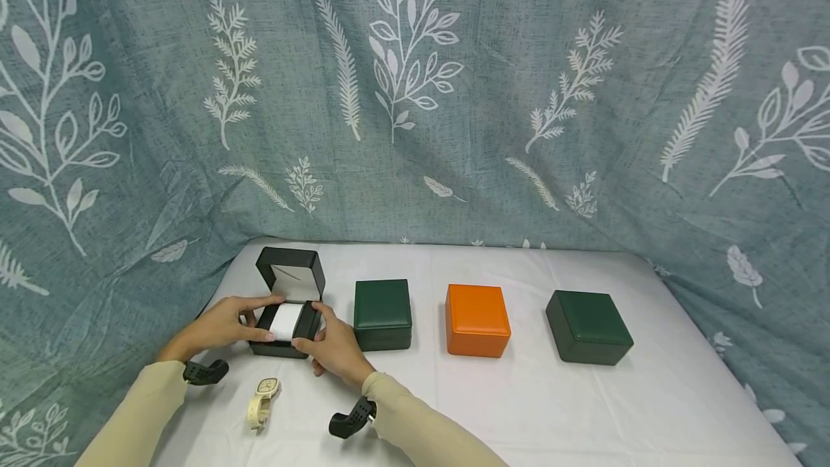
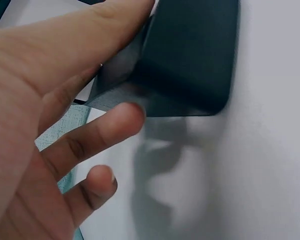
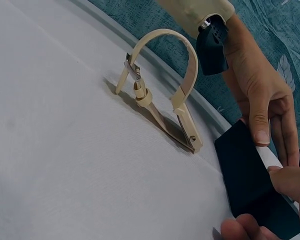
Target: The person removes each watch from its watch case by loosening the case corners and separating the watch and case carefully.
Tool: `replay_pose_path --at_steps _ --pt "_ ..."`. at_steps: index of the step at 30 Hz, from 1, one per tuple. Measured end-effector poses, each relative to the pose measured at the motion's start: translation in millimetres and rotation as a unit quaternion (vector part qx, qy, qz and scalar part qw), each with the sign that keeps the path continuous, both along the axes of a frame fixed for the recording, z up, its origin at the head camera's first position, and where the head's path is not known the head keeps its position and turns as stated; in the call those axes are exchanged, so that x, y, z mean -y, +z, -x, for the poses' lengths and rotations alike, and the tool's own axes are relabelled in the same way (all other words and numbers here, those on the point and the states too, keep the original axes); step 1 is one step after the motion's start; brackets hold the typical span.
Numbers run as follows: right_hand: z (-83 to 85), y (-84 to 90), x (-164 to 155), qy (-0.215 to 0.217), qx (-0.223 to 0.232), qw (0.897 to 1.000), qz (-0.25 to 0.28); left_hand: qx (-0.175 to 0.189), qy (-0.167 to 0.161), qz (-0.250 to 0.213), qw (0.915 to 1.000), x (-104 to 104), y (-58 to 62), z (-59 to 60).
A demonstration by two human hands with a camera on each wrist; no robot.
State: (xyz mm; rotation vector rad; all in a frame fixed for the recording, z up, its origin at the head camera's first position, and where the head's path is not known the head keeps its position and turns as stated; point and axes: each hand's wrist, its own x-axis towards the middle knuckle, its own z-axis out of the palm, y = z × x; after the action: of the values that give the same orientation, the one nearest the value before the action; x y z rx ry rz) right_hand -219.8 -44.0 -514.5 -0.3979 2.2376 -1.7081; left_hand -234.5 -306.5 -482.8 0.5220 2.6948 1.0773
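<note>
Teal curtain (image 1: 415, 92) with white leaf print hangs behind a table (image 1: 519, 409) under white cloth. Head view: open black box (image 1: 288, 301), lid up, white cushion (image 1: 286, 321) inside, stands at the table's left. Left hand (image 1: 223, 324) rests against the box's left side, thumb on the rim, fingers extended along the front. Right hand (image 1: 333, 344) holds the right side, thumb on the front edge, fingers curved round the corner. Cream watch (image 1: 262, 402) lies on the cloth just in front of the box, between the forearms. Right of the box in a row: dark green box (image 1: 382, 313), orange box (image 1: 476, 319), second green box (image 1: 588, 326), all closed. No readable writing on any of them.

Left wrist view: fingers (image 2: 110, 127) spread apart, the upper one straight against the box's dark wall (image 2: 190, 60).

Right wrist view: watch (image 3: 160, 90) stands on its strap loop with the buckle (image 3: 132, 67) showing, near the box base (image 3: 252, 180); left thumb (image 3: 260, 122) pressed on its edge, right fingertips (image 3: 290, 180) touching the rim
</note>
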Motion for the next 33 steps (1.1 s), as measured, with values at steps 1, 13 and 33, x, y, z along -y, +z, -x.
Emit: replay_pose_path --at_steps 1,13,33 --pt "-0.6 0.9 -0.3 0.0 0.0 1.0 -0.002 -0.002 0.0 -0.001 1.0 -0.3 0.1 -0.1" --pt "-6.1 25.1 -14.1 0.057 -0.01 0.997 -0.044 -0.093 0.029 0.013 0.9952 -8.7 6.7 0.7" --pt "-2.5 64.6 -55.0 0.148 -0.052 0.988 -0.004 -0.141 0.017 -0.007 0.9898 -58.5 34.1 -7.7"
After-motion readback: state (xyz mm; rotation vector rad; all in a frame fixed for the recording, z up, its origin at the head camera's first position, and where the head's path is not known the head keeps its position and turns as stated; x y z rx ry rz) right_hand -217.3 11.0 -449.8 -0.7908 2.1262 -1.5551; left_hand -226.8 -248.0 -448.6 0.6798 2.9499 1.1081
